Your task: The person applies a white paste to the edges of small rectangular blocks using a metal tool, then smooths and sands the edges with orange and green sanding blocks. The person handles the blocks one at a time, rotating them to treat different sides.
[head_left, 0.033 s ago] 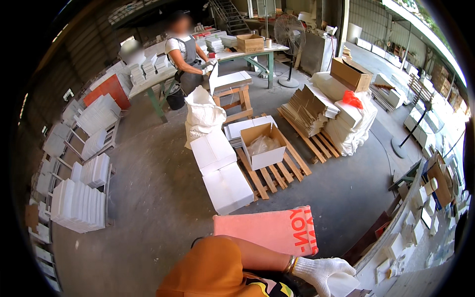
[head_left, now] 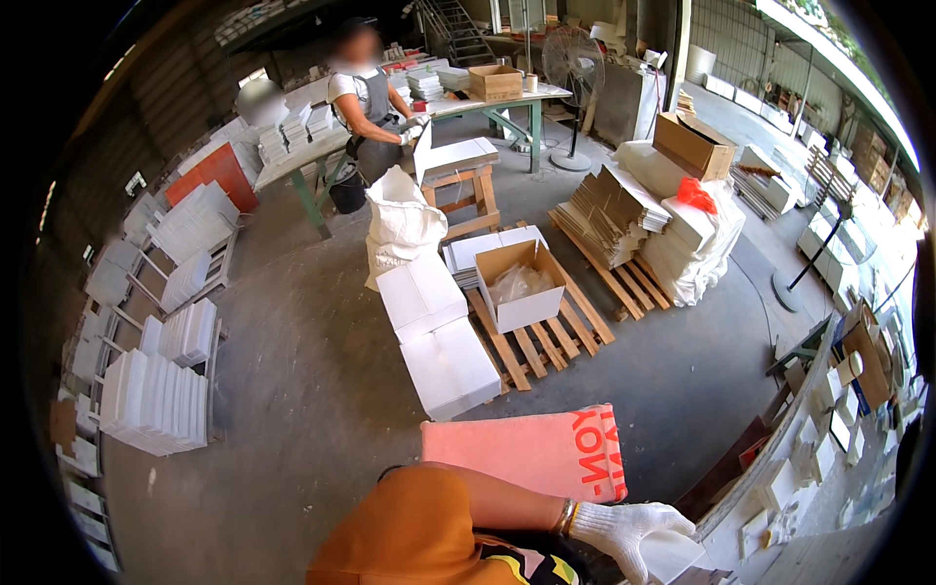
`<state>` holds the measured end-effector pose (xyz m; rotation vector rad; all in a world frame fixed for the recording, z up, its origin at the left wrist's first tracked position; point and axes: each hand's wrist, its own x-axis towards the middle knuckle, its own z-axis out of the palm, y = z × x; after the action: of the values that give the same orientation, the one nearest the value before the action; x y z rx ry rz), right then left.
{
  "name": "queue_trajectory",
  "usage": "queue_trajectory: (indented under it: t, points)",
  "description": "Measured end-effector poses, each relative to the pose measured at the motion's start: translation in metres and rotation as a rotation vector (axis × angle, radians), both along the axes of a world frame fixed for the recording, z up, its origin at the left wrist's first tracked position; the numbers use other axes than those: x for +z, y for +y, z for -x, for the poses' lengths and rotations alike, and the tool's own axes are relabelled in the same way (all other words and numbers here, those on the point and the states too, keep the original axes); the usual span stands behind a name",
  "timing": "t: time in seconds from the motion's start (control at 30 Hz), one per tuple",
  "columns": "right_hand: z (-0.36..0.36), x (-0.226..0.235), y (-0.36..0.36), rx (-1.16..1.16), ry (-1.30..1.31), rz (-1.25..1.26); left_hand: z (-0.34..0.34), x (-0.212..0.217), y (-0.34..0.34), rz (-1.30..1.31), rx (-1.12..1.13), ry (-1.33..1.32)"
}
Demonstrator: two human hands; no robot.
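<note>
My left hand, in a white knitted glove, reaches across to the lower right from an orange sleeve. Its fingers and thumb are closed around a flat white piece, perhaps a tile, whose lower part runs towards the bottom edge. Around the wrist sits a metal-coloured band. Just beyond the forearm is a pink padded block with red lettering. To the right of the hand, a worktop bears several small white pieces. My right hand is out of sight.
White cartons and an open box with clear plastic stand by a wooden pallet. Flattened cardboard is stacked farther right. A co-worker stands at a bench. White slabs line the left.
My left hand, with the white piece, has shifted very slightly to the left. Everything else looks the same.
</note>
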<state>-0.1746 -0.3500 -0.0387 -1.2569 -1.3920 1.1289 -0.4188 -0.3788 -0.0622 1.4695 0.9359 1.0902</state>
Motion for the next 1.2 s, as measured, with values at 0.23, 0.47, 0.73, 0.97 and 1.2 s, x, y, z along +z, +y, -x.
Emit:
queue_trajectory:
  t: [0.23,0.47,0.73,0.97,1.2]
  points:
    - [0.01,0.004,-0.012,0.04,0.008,0.028,0.055,0.006,-0.061,0.497,0.106,-0.228]
    - [0.017,0.005,-0.015,0.042,-0.001,0.045,0.066,0.001,-0.058,0.454,0.099,-0.257]
    - [0.026,0.008,-0.021,0.03,-0.002,0.066,0.06,-0.001,-0.06,0.38,-0.033,-0.229]
    - [0.001,0.007,-0.033,-0.025,-0.026,0.092,0.06,0.007,-0.061,0.431,0.003,-0.284]
    - [-0.038,0.009,-0.039,-0.104,0.034,0.113,0.067,0.019,-0.051,0.466,0.003,-0.431]
